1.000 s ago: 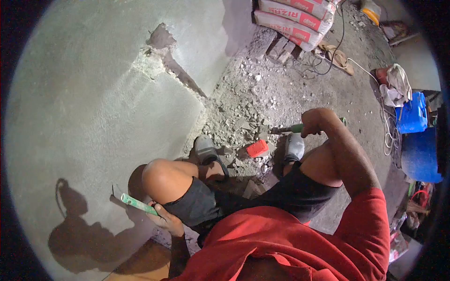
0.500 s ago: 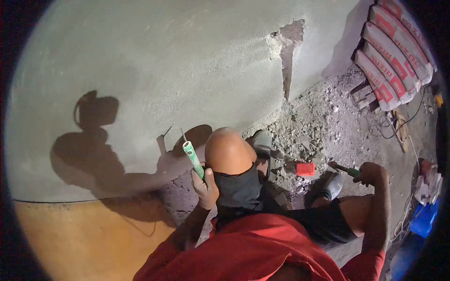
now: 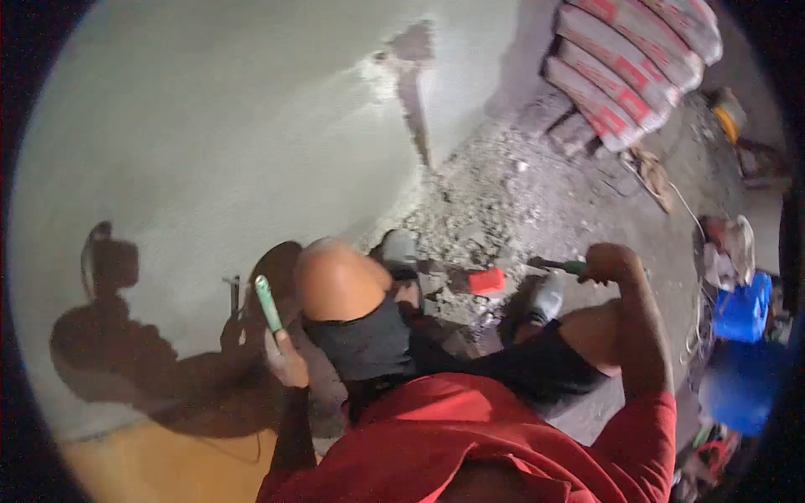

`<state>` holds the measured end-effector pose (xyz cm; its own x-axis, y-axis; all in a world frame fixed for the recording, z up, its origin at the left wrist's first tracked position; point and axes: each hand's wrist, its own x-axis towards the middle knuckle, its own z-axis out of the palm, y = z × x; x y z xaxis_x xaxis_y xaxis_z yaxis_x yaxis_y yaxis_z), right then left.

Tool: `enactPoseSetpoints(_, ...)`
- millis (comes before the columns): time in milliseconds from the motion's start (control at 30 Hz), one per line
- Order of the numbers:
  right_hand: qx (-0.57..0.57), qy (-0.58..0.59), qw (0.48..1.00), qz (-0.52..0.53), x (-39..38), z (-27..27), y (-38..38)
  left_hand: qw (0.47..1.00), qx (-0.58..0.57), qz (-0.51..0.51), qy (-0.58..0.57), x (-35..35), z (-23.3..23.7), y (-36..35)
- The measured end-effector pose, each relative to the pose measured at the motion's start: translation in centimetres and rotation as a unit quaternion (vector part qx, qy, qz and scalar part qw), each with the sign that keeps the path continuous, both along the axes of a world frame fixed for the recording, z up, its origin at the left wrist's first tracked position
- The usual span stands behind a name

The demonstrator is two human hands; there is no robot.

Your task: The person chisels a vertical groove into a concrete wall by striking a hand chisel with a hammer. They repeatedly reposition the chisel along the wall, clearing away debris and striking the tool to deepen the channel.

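In my left hand (image 3: 287,360) a green rod-like tool (image 3: 268,303) points upward, close in front of the wall and beside my bent knee. My fingers are wrapped round its lower end. On the other side, my right hand (image 3: 610,261) grips a hammer (image 3: 573,267) by its green handle, the dark head pointing left above my shoe. A small red block (image 3: 486,281) lies on the rubble (image 3: 470,210) between my feet. The grey plastered wall (image 3: 210,126) has a chipped-out channel (image 3: 412,101), away from both hands.
Stacked cement bags (image 3: 625,75) lean at the upper right by the wall. Cords (image 3: 688,205), a blue container (image 3: 742,306) and another blue thing (image 3: 742,386) lie along the right side. A yellow-orange surface (image 3: 159,461) is at the lower left.
The view has shifted, so the wall channel and bags now sit further left. My left hand keeps the green tool upright; my right hand still holds the hammer, now more level.
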<state>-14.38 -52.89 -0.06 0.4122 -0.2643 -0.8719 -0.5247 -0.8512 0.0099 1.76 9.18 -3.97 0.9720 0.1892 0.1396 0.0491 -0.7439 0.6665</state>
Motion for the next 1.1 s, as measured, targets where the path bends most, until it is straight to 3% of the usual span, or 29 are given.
enactPoseSetpoints(33, 0.002, -0.008, 1.0, -0.002, 0.1, 0.5, 0.1, 0.998, 0.068, -0.009, -0.007, 0.0, -1.4, 0.9)
enactPoseSetpoints(100, -0.01, -0.027, 0.999, -0.026, 0.6, 2.2, 1.0, 0.995, 0.074, -0.053, 0.042, 0.8, -9.8, 7.6)
enactPoseSetpoints(167, -0.019, -0.052, 0.998, -0.037, -0.4, 2.2, 0.9, 0.989, 0.084, -0.084, 0.086, 1.4, -12.4, 9.0)
enactPoseSetpoints(233, -0.047, -0.275, 0.958, 0.065, -0.7, 2.5, 1.2, 0.972, 0.187, -0.099, 0.104, 2.4, -12.1, 8.1)
enactPoseSetpoints(267, -0.013, -0.255, 0.967, -0.02, -0.8, 3.2, 0.9, 0.964, 0.219, -0.107, 0.109, 3.1, -11.8, 7.7)
enactPoseSetpoints(333, -0.037, -0.316, 0.944, -0.09, -0.9, 4.5, 1.4, 0.991, -0.07, -0.019, 0.112, 6.0, -5.8, 4.8)
enactPoseSetpoints(400, -0.008, -0.443, 0.887, -0.128, -1.3, 6.6, 2.4, 0.995, -0.05, -0.076, 0.042, 8.8, -1.0, 1.8)
enactPoseSetpoints(433, -0.015, -0.478, 0.861, -0.173, -1.2, 7.3, 3.0, 0.977, 0.112, -0.173, -0.053, 10.0, 1.6, 0.3)
enactPoseSetpoints(500, -0.005, -0.575, 0.784, -0.233, -0.1, 7.5, 3.7, 0.983, 0.039, -0.174, 0.048, 8.3, 12.0, -9.6)
enactPoseSetpoints(533, 0.01, -0.607, 0.749, -0.266, 0.6, 8.5, 4.7, 0.979, -0.047, -0.2, 0.006, 8.6, 13.2, -12.2)
enactPoseSetpoints(567, 0.079, -0.668, 0.67, -0.314, 1.4, 7.9, 5.3, 0.965, -0.133, -0.223, -0.035, 8.7, 14.2, -14.4)
enactPoseSetpoints(600, 0.109, -0.673, 0.645, -0.345, 2.4, 8.1, 5.5, 0.95, -0.133, -0.276, -0.059, 8.7, 15.6, -16.7)
enactPoseSetpoints(633, 0.114, -0.705, 0.604, -0.354, 3.0, 7.9, 5.9, 0.933, -0.134, -0.323, -0.084, 8.3, 17.1, -18.9)
enactPoseSetpoints(700, 0.162, -0.563, 0.696, -0.415, 3.8, 8.4, 5.5, 0.863, -0.177, -0.463, -0.096, 5.5, 20.8, -24.1)
enactPoseSetpoints(733, 0.168, -0.568, 0.675, -0.44, 4.3, 7.7, 5.8, 0.819, -0.179, -0.533, -0.116, 4.2, 22.1, -26.7)
enactPoseSetpoints(767, 0.173, -0.571, 0.652, -0.467, 4.5, 6.6, 6.3, 0.769, -0.179, -0.6, -0.133, 2.8, 23.4, -29.4)
enactPoseSetpoints(867, 0.148, -0.538, 0.673, -0.485, 3.1, 6.9, 6.5, 0.596, -0.123, -0.761, -0.225, -2.3, 28.1, -37.0)
enactPoseSetpoints(967, 0.227, -0.658, 0.484, -0.529, 1.8, 4.0, 8.3, 0.48, -0.149, -0.833, -0.229, -7.4, 30.0, -41.9)
enactPoseSetpoints(1033, 0.123, -0.5, 0.675, -0.529, 3.9, 4.1, 7.2, 0.45, -0.183, -0.85, -0.206, -11.8, 30.2, -45.3)
enactPoseSetpoints(1100, 0.159, -0.461, 0.678, -0.55, 4.0, 6.2, 7.9, 0.467, -0.222, -0.833, -0.195, -17.4, 29.9, -50.3)
